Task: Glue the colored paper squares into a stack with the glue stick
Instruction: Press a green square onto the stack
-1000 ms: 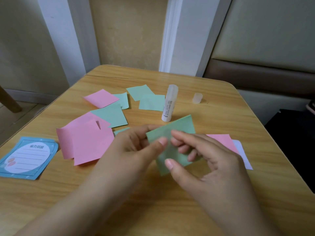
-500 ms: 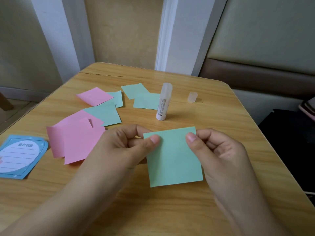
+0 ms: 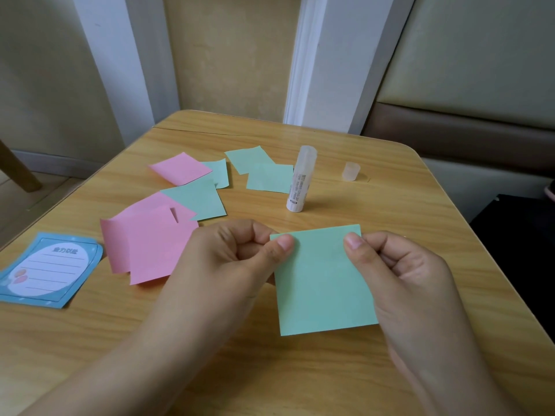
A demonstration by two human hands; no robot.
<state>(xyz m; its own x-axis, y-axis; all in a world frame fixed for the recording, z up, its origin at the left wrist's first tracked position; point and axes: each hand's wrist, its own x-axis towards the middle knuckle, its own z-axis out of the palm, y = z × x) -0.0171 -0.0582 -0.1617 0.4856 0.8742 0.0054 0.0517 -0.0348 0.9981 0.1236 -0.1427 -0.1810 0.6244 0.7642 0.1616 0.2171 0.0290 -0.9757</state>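
A green paper square (image 3: 322, 283) is held flat just above the wooden table (image 3: 390, 205), in front of me. My left hand (image 3: 237, 259) pinches its upper left corner between thumb and fingers. My right hand (image 3: 399, 268) pinches its upper right corner the same way. The uncapped glue stick (image 3: 300, 180) stands upright behind the square. Its clear cap (image 3: 350, 171) sits to the right of it. Loose pink squares (image 3: 147, 244) and green squares (image 3: 196, 202) lie scattered at the left and back.
A blue lined note card (image 3: 49, 270) lies near the table's left edge. A padded bench (image 3: 468, 136) runs along the right, with a dark gap beside the table. A wall and white posts stand behind the table.
One second ago both hands held the green square bunched and tilted over a pink and white sheet. Now the square is spread flat between both hands, and those sheets are out of sight.
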